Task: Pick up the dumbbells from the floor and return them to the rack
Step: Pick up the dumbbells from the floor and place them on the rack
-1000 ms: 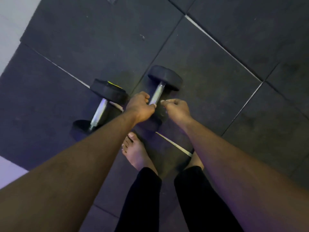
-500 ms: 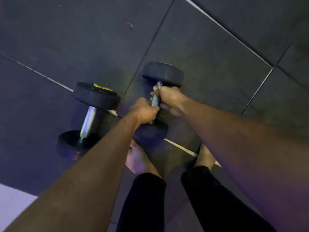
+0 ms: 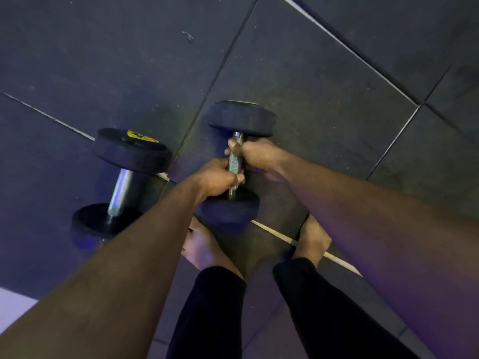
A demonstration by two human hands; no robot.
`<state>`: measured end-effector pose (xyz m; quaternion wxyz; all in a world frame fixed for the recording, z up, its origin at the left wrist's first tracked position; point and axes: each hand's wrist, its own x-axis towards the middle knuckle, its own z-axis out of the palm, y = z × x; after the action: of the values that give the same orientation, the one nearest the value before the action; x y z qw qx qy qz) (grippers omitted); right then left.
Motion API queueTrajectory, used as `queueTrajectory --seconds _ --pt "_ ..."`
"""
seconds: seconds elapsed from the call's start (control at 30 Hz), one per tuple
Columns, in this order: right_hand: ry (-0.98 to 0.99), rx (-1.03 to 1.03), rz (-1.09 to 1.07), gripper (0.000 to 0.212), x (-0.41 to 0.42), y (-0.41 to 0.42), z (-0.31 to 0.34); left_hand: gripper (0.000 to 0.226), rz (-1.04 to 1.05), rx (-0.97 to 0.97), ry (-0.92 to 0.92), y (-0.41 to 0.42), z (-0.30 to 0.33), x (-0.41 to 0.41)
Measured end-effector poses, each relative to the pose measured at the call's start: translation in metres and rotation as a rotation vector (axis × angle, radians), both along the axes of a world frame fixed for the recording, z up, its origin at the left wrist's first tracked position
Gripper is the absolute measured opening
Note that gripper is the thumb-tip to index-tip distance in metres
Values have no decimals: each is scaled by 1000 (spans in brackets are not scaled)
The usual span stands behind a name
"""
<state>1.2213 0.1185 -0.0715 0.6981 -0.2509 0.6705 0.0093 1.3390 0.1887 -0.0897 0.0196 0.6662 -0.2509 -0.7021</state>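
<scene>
Nearest the camera, two legs in black leggings (image 3: pixel 215 312) end in bare feet (image 3: pixel 204 248) planted on the floor, and both forearms reach down and forward from them. The left hand (image 3: pixel 216 178) curls round the lower part of the knurled steel handle (image 3: pixel 234 161) of the right-hand dumbbell (image 3: pixel 241 117), and the right hand (image 3: pixel 255 152) wraps the same handle just above it, thumb laid across the metal, so both hands grip one bar between its two black rubber heads. Whether the lower head still touches the floor cannot be told from here. To lift well, I judge the hands should stay centred on the knurling so neither head tips, the weight should come up close to the shins, and the toes, which sit just beside the lower head, should be kept out from under it. The second dumbbell (image 3: pixel 124 177) lies untouched just to the left, its far head bearing a yellow label (image 3: pixel 140 136); it looks like a job for another trip. Beyond the hands the surface is dark rubber gym tiling (image 3: pixel 324 81), dusty, with pale seams running diagonally between mats; it should give firm footing. A strip of lighter flooring (image 3: pixel 13 304) shows at the lower left edge. No rack is in view.
</scene>
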Motion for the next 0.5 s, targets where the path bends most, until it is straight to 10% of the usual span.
queueTrajectory --seconds 0.5 --pt "-162 -746 544 47 -35 -8 180 50 185 -242 -250 -4 174 -23"
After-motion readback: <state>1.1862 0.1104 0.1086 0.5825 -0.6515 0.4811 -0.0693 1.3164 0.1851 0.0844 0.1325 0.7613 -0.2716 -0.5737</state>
